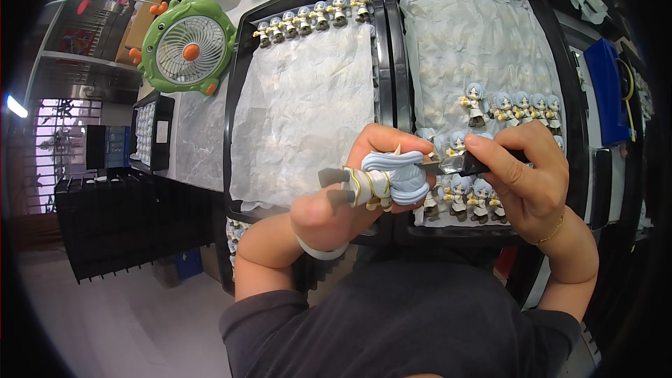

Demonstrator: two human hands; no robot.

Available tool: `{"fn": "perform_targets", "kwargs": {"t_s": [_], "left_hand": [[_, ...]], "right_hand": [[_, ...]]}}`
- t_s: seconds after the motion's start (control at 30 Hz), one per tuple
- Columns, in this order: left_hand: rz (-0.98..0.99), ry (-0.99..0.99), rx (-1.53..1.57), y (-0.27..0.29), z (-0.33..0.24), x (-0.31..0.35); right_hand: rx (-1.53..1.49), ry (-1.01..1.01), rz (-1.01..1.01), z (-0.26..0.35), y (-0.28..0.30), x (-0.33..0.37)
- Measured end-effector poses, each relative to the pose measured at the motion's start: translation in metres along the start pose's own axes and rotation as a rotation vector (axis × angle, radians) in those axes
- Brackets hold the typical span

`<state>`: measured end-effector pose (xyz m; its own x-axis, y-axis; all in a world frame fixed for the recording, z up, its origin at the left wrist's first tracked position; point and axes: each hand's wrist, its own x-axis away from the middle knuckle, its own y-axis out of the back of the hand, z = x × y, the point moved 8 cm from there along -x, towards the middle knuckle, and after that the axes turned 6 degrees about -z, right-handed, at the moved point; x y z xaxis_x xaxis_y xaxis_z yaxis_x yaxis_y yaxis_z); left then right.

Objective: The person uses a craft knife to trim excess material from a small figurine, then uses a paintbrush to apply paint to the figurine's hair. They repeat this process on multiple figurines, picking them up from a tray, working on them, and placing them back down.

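Note:
My left hand [329, 213] is closed around a small figurine [378, 185] with pale blue hair, a white and gold outfit and dark legs. It lies sideways, its back toward me and its head to the right. In my right hand [532, 171] is a black-handled tool [476, 164] with a narrow, blade-like dark tip, gripped between thumb and fingers. That tip reaches the figurine's hair; whether it touches is hard to tell. Beneath my hands, several like figurines [479, 199] lie in the right tray [400, 42], partly hidden by my hands.
The left black tray [234, 98], lined with white paper, holds a row of figurines [322, 15] along its far edge. A green fan [189, 49] stands beyond its left side. A smaller black tray [162, 136] sits at the table's left. A blue bin [607, 91] is far right.

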<state>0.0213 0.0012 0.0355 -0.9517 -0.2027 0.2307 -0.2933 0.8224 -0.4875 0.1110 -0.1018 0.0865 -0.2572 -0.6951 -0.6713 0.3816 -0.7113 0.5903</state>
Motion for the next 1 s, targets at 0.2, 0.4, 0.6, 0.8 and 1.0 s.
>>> {"fn": "perform_targets", "kwargs": {"t_s": [0.2, 0.4, 0.6, 0.8, 1.0], "left_hand": [[0.036, -0.143, 0.109, -0.002, -0.005, -0.005], [-0.003, -0.128, 0.056, -0.001, -0.004, -0.006], [-0.004, -0.132, 0.031, -0.002, -0.005, -0.006], [0.017, -0.131, 0.013, -0.002, -0.004, -0.007], [-0.01, -0.158, -0.032, -0.003, -0.007, -0.006]], "right_hand": [[-0.103, 0.01, -0.03, -0.001, 0.004, -0.003], [-0.09, -0.02, 0.01, -0.003, -0.001, 0.0], [-0.089, -0.025, 0.036, -0.004, -0.003, 0.002], [-0.104, -0.031, 0.042, -0.005, -0.005, 0.002], [-0.076, -0.054, 0.1, -0.005, -0.008, 0.003]]}}
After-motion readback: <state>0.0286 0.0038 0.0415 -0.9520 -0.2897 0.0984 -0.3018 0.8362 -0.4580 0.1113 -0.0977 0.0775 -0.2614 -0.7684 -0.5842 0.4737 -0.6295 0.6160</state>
